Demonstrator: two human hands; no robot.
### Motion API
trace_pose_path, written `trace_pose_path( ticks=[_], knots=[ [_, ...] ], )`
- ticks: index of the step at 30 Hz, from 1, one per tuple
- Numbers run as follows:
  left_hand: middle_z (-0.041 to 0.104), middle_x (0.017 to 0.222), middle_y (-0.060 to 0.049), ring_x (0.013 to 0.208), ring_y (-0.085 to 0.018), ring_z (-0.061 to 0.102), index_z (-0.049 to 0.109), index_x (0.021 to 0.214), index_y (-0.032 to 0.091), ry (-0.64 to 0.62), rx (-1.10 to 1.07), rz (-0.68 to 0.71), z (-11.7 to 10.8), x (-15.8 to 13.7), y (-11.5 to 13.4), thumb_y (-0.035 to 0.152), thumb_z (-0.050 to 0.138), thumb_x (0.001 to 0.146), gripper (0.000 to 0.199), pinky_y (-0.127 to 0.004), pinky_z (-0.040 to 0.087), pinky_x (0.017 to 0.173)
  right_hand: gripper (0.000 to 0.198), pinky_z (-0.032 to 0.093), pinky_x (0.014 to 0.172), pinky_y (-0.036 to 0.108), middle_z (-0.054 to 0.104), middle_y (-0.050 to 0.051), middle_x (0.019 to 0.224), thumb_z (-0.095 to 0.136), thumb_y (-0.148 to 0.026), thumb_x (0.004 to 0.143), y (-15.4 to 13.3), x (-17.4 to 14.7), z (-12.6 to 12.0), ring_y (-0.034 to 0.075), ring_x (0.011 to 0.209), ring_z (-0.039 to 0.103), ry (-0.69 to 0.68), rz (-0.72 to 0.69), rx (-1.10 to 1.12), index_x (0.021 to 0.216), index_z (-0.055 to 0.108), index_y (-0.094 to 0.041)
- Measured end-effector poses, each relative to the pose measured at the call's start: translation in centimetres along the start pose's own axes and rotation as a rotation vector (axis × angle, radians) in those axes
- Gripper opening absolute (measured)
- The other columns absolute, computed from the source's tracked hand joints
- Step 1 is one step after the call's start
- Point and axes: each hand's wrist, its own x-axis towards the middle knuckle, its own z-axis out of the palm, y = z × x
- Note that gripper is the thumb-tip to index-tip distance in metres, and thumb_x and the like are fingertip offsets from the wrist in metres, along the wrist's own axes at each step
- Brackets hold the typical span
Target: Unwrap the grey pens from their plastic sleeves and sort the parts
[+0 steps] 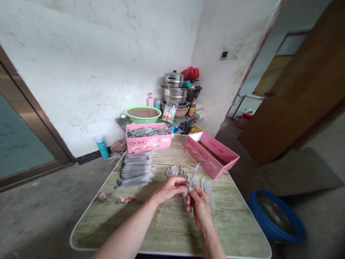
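Head view, observing remotely. I am seeing the right hand [198, 201] pinching one pale pen [194, 175] between thumb and fingers, its dark-tipped end slanting up and away. The left hand [174, 187] is meeting the pen's lower part with bent fingertips; blur is hiding whether those fingers are gripping it or only steadying it. The pen is sitting above the table [167, 230], just over a mixed cluster [176, 171] of small parts.

Technique, my judgement: the step is looking like joining or adjusting parts of the pen. I am favouring a light pinch near the working end, with both hands lining up along the barrel and pushing straight, since skewed force could be bending the thin plastic. Keeping the wrists low should be sparing the cluster a knock.

Count: I am making it one pen in hand; two pink boxes, the left box [149, 145] brimming with pens and the right box [199, 155] standing askew; two red-and-white scraps [125, 199]. Beside the right hand I am counting at least four pale tubes [209, 191]. The stacked pens [137, 171] are overlapping too closely for counting, as is the cluster.
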Motion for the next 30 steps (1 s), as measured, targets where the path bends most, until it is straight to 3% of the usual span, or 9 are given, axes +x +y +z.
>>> trace_pose_path(
  ticks=[2, 7, 10, 13, 17, 20, 24, 30],
  knots=[
    [0.069, 0.083, -0.01, 0.071, -0.018, 0.063, 0.069, 0.1, 0.012, 0.102, 0.029, 0.044, 0.0, 0.0, 0.0, 0.051, 0.061, 0.079, 0.045, -0.024, 0.046, 0.062, 0.034, 0.025, 0.026, 0.014, 0.051, -0.006, 0.044, 0.064, -0.046, 0.08, 0.6, -0.1, 0.1, 0.005, 0.029, 0.041, -0.055, 0.028, -0.028, 0.068, 0.05, -0.017],
    [0.068, 0.082, -0.009, 0.073, -0.017, 0.061, 0.071, 0.092, 0.012, 0.108, 0.073, 0.081, -0.5, 0.1, -0.3, 0.046, 0.066, 0.076, 0.038, -0.024, 0.044, 0.068, 0.037, 0.041, 0.032, 0.019, 0.063, 0.002, 0.057, 0.065, -0.051, 0.078, 2.1, -0.1, 0.2, 0.012, 0.04, 0.056, -0.085, 0.039, -0.081, 0.074, 0.056, -0.015],
    [0.066, 0.074, -0.006, 0.065, -0.014, 0.058, 0.07, 0.091, 0.013, 0.154, 0.092, 0.088, -1.2, 0.2, -0.7, 0.044, 0.063, 0.078, 0.034, -0.023, 0.044, 0.063, 0.042, 0.042, 0.031, 0.022, 0.064, 0.004, 0.056, 0.062, -0.057, 0.077, 1.5, 0.3, -0.4, 0.015, 0.041, 0.058, 0.028, 0.023, -0.187, 0.079, 0.06, -0.015],
    [0.063, 0.066, -0.003, 0.055, -0.01, 0.053, 0.071, 0.094, 0.013, 0.119, 0.201, 0.034, -2.1, 0.2, -1.0, 0.04, 0.064, 0.077, 0.033, -0.021, 0.039, 0.054, 0.047, 0.04, 0.029, 0.024, 0.062, 0.003, 0.052, 0.053, -0.063, 0.08, -0.2, 0.8, -1.4, 0.016, 0.037, 0.056, 0.189, -0.023, -0.186, 0.076, 0.062, -0.017],
    [0.064, 0.063, -0.002, 0.051, -0.009, 0.05, 0.074, 0.092, 0.014, 0.05, 0.304, -0.038, -2.8, -0.1, -0.9, 0.035, 0.068, 0.073, 0.03, -0.02, 0.036, 0.048, 0.051, 0.025, 0.023, 0.021, 0.05, -0.001, 0.038, 0.052, -0.064, 0.08, -1.8, 1.1, -2.6, 0.011, 0.026, 0.042, 0.259, -0.046, -0.259, 0.058, 0.054, -0.018],
    [0.064, 0.063, -0.002, 0.049, -0.009, 0.05, 0.073, 0.093, 0.013, 0.123, 0.189, -0.059, -2.9, -0.1, -0.8, 0.033, 0.071, 0.07, 0.031, -0.02, 0.038, 0.047, 0.051, 0.016, 0.023, 0.02, 0.042, -0.004, 0.031, 0.055, -0.062, 0.079, -1.4, 0.8, -3.1, 0.007, 0.022, 0.033, 0.278, -0.047, -0.342, 0.053, 0.05, -0.019],
    [0.063, 0.067, -0.003, 0.052, -0.01, 0.054, 0.068, 0.091, 0.012, 0.297, -0.136, 0.039, -2.5, 0.3, -1.0, 0.035, 0.073, 0.07, 0.031, -0.02, 0.042, 0.05, 0.051, 0.018, 0.023, 0.019, 0.039, -0.005, 0.031, 0.055, -0.062, 0.08, 0.1, 0.1, -2.4, 0.007, 0.022, 0.033, 0.317, -0.001, -0.274, 0.051, 0.045, -0.021],
    [0.063, 0.068, -0.005, 0.055, -0.012, 0.057, 0.067, 0.087, 0.01, 0.33, -0.261, 0.028, -2.3, 0.6, -1.7, 0.041, 0.074, 0.069, 0.037, -0.021, 0.046, 0.051, 0.051, 0.02, 0.021, 0.016, 0.042, -0.006, 0.035, 0.055, -0.067, 0.075, 1.2, -0.5, -0.2, 0.008, 0.024, 0.04, 0.235, 0.187, -0.05, 0.059, 0.048, -0.019]
  ],
)
